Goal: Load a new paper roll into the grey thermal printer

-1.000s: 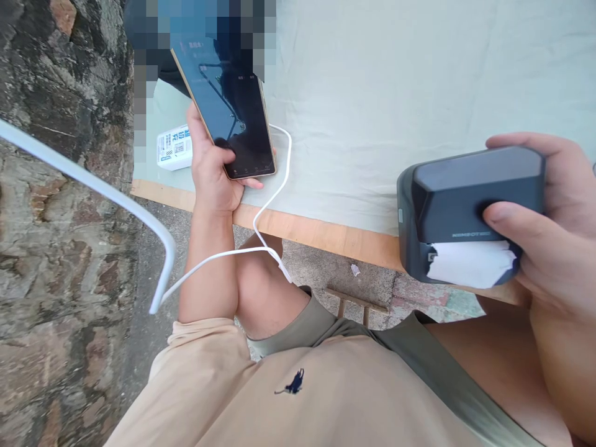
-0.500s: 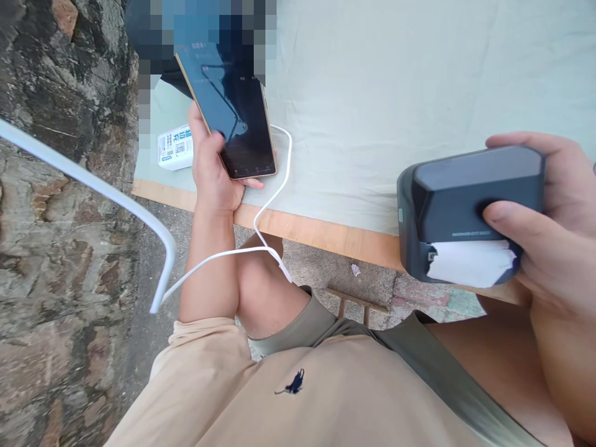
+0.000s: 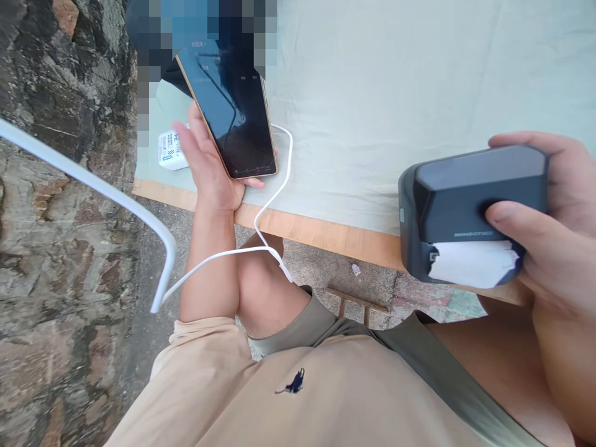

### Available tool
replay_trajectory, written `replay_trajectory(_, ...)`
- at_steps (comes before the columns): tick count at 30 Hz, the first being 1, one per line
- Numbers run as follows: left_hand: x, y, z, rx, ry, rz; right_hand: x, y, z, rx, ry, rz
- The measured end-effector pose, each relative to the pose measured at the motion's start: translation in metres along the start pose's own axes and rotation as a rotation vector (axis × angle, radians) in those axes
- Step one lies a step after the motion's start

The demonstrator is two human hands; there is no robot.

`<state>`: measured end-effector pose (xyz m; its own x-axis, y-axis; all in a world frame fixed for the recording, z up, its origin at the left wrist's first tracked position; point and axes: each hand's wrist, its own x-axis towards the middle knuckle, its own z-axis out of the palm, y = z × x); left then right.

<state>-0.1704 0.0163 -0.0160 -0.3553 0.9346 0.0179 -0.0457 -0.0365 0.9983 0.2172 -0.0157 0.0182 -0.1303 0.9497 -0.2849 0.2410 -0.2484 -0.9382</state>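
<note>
My left hand (image 3: 209, 164) supports a smartphone (image 3: 237, 124) from behind and below, its dark screen facing up at me. The thumb is lifted away from the glass and points up beside the phone's left edge. Partly behind that thumb, a white block with printed characters (image 3: 171, 149) lies on the table. On the right, my right hand (image 3: 554, 217) grips a dark grey label printer (image 3: 479, 198), thumb pressed on its upper face and fingers around its far side. A torn-edged strip of white paper (image 3: 472, 264) shows at the printer's near side.
A pale cloth (image 3: 395, 93) covers the table, whose wooden edge (image 3: 321, 233) runs in front of me. A white cable (image 3: 288, 167) loops down past the edge. A thick white cord (image 3: 107, 192) crosses before the stone wall (image 3: 56, 261). A pixelated patch covers the top left.
My left thumb has lifted off the phone screen and swung left, covering more of the white block. The phone and the printer stay nearly in place.
</note>
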Motion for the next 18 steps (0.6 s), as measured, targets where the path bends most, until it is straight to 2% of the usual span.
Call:
replay_trajectory(2, 0.0, -0.001, -0.001, -0.024, -0.04, 0.007, 0.0, 0.0, 0.0, 0.004, -0.001, -0.001)
replay_trajectory(6, 0.001, -0.003, -0.001, 0.006, 0.022, -0.008, -0.003, -0.005, 0.003, 0.007, 0.004, 0.02)
replay_trajectory(10, 0.003, -0.003, -0.006, 0.002, -0.043, -0.019, -0.008, -0.011, 0.008, -0.009, 0.032, 0.022)
replay_trajectory(14, 0.005, -0.004, -0.012, 0.127, -0.038, -0.044, -0.004, -0.006, 0.004, -0.011, 0.01, -0.005)
replay_trajectory(18, 0.003, -0.002, -0.011, 0.102, -0.042, -0.04, 0.002, 0.0, -0.001, -0.002, 0.009, 0.006)
